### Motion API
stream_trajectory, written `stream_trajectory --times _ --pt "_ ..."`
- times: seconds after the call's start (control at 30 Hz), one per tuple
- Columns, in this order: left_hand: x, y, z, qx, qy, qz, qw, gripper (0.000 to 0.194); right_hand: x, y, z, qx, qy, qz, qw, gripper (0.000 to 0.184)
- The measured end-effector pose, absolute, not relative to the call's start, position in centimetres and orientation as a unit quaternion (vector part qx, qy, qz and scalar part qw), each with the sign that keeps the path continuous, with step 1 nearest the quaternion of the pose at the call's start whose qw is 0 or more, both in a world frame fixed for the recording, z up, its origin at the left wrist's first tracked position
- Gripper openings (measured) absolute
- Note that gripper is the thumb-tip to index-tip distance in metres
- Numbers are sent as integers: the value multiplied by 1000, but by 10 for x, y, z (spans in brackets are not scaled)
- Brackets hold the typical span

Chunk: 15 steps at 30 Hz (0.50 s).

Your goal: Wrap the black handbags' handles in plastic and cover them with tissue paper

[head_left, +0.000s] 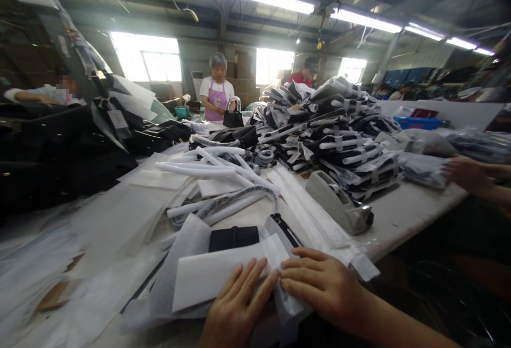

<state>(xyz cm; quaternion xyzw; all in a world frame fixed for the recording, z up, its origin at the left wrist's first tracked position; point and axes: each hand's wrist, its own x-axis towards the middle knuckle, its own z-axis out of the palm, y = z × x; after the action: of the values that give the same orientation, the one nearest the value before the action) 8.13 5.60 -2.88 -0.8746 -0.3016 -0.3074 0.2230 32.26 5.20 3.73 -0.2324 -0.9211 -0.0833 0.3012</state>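
Before me on the table lies a black handbag [234, 238], partly wrapped in thin white tissue [175, 265]. Its curved handle [255, 191] has a clear wrapping and arches up behind. Over the bag's near side is a stiff white sheet [207, 280]. My left hand [239, 308] rests on that sheet, fingers stretched out and pointing away from me. Beside it, my right hand [323, 284] presses with extended fingers on thin translucent wrapping [281, 263] at the sheet's right edge. The fingertips of both hands nearly meet. The bag's lower part is hidden.
White foam tubes [195, 169] lie behind the bag. A grey tape dispenser [337, 204] stands at right, before a high pile of wrapped bags [343, 146]. Another person's hand [467, 175] touches bags at far right. Loose white sheets [120, 220] and black bags [51, 151] fill the left.
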Motion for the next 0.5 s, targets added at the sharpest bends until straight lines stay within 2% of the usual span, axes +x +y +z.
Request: stream_trajectory --times 0.2,0.5 --pt "81 57 -28 -881 -281 -319 205 41 322 50 45 -206 -931 -105 284 20" --pt "80 57 -31 -878 -292 -307 222 41 317 54 37 -193 -928 29 317 16"
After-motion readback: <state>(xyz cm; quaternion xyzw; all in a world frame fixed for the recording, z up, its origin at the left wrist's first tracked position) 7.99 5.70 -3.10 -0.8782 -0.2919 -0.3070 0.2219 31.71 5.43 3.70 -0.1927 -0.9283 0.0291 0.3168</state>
